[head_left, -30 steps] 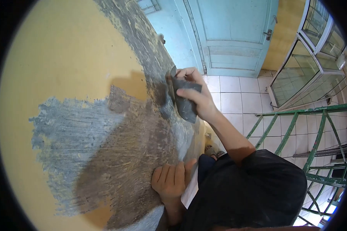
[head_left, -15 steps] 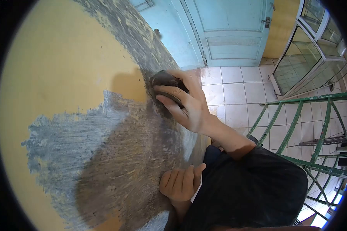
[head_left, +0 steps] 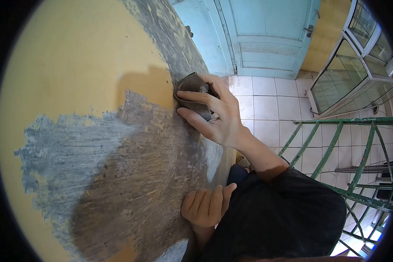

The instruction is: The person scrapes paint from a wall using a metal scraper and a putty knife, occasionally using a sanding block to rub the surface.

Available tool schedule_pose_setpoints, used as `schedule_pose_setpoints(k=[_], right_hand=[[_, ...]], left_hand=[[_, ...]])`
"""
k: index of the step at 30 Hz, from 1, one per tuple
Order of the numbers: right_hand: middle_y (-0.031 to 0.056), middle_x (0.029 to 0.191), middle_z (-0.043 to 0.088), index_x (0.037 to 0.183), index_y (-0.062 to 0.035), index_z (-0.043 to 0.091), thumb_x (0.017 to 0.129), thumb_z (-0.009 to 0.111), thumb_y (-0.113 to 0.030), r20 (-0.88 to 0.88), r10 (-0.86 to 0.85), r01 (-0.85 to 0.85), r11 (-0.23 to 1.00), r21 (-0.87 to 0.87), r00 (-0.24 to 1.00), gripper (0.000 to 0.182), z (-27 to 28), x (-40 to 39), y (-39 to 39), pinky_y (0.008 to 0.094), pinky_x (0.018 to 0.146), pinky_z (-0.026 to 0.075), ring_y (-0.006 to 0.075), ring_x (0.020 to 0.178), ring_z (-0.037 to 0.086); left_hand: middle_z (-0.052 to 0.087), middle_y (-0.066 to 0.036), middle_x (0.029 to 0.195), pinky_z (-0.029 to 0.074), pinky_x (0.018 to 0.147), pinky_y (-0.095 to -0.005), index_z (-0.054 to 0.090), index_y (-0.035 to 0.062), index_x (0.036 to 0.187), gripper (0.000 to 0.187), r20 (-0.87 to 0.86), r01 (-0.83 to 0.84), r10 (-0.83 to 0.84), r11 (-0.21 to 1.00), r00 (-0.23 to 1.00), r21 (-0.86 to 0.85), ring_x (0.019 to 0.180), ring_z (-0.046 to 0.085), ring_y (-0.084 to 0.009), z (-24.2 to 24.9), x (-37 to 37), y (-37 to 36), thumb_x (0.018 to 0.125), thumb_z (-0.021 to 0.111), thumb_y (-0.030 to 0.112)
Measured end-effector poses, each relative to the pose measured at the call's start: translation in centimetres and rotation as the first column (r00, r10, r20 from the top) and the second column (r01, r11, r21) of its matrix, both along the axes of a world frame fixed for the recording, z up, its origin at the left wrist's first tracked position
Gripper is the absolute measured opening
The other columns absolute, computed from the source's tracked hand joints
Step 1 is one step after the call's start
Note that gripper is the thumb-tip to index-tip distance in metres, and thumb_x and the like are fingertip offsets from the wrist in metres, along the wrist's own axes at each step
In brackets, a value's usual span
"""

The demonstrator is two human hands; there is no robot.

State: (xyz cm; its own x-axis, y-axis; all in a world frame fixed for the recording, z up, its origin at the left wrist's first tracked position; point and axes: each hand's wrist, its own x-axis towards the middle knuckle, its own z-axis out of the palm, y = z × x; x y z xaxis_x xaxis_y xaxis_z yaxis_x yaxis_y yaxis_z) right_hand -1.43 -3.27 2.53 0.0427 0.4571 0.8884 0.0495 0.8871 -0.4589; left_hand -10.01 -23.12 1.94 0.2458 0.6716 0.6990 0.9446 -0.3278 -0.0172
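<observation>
My right hand (head_left: 216, 109) grips a dark, folded sheet of sandpaper (head_left: 192, 82) between thumb and fingers, at the edge where yellow paint meets the grey strip. The sheet bulges, with its upper corner standing out from the surface. Below, my left hand (head_left: 207, 207) rests against the scraped brown-grey area with its fingers curled together and thumb sticking out; I see nothing in it. The yellow wall (head_left: 74, 65) has a rough grey-white patch (head_left: 70, 153) with ragged edges. Shadows of the hand and body fall across it.
A pale blue door (head_left: 270, 26) stands beyond the tiled floor (head_left: 266, 105). A green metal ladder-like frame (head_left: 332, 148) is behind my right arm. Glass-panelled frames (head_left: 340, 74) stand at the upper right. A foot (head_left: 244, 162) shows below.
The camera view has shifted slightly. My right hand has turned a little, and more of the sandpaper's bent face shows. My left hand stays nearly in place.
</observation>
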Motion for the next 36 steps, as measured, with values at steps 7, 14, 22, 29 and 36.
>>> schedule_pose_setpoints(k=[7,14,22,29,36], right_hand=[[0.0163,0.120,0.064,0.113,-0.0057,0.077,0.081,0.084,-0.005,0.000,-0.013,0.013,0.999,0.036,1.000,0.033,-0.1,-0.4,1.5,0.0368,0.086,0.053,0.0278,0.102,0.066],[0.0157,0.114,0.063,0.111,-0.0034,0.077,0.079,0.083,0.000,-0.005,-0.169,0.167,0.968,0.184,0.986,0.033,-0.7,-1.5,0.3,0.0371,0.081,0.050,0.0254,0.094,0.063],[0.0135,0.108,0.063,0.113,-0.0045,0.078,0.073,0.086,0.001,-0.084,-0.144,0.156,0.975,0.155,0.986,0.041,-1.1,-2.2,0.2,0.0345,0.073,0.046,0.0229,0.089,0.061],[0.0162,0.107,0.063,0.105,-0.0012,0.080,0.077,0.082,0.002,-0.071,-0.167,0.169,0.985,0.023,0.983,0.028,0.5,-2.2,0.7,0.0345,0.074,0.050,0.0243,0.087,0.063],[0.0163,0.114,0.062,0.106,-0.0038,0.080,0.084,0.081,-0.001,-0.057,-0.104,0.109,0.989,0.101,0.993,0.022,-0.6,-2.0,-2.2,0.0340,0.076,0.054,0.0255,0.090,0.068]], left_hand=[[0.059,-0.001,0.055,0.040,0.050,-0.0293,0.062,0.0091,0.071,0.034,-0.022,0.002,-0.001,1.000,1.000,0.024,0.049,0.057,-0.0147,-0.2,-0.2,0.2,0.093,0.080,0.028],[0.058,0.000,0.054,0.040,0.050,-0.0285,0.063,0.0090,0.072,0.033,-0.016,0.003,-0.003,1.000,1.000,0.010,0.049,0.058,-0.0137,-0.2,-0.1,0.3,0.093,0.080,0.028],[0.056,-0.001,0.056,0.040,0.050,-0.0302,0.063,0.0082,0.073,0.033,-0.044,-0.058,0.056,0.998,0.997,-0.033,0.050,0.057,-0.0163,0.3,0.3,0.4,0.093,0.080,0.028],[0.057,-0.001,0.055,0.040,0.051,-0.0300,0.064,0.0079,0.073,0.032,-0.054,-0.040,0.039,0.999,0.998,-0.013,0.049,0.057,-0.0165,-0.2,0.0,-0.1,0.093,0.079,0.027],[0.057,-0.002,0.056,0.040,0.050,-0.0303,0.063,0.0082,0.074,0.032,-0.042,-0.024,0.025,0.999,0.999,0.025,0.049,0.057,-0.0167,-0.3,-0.1,0.7,0.094,0.079,0.027]])
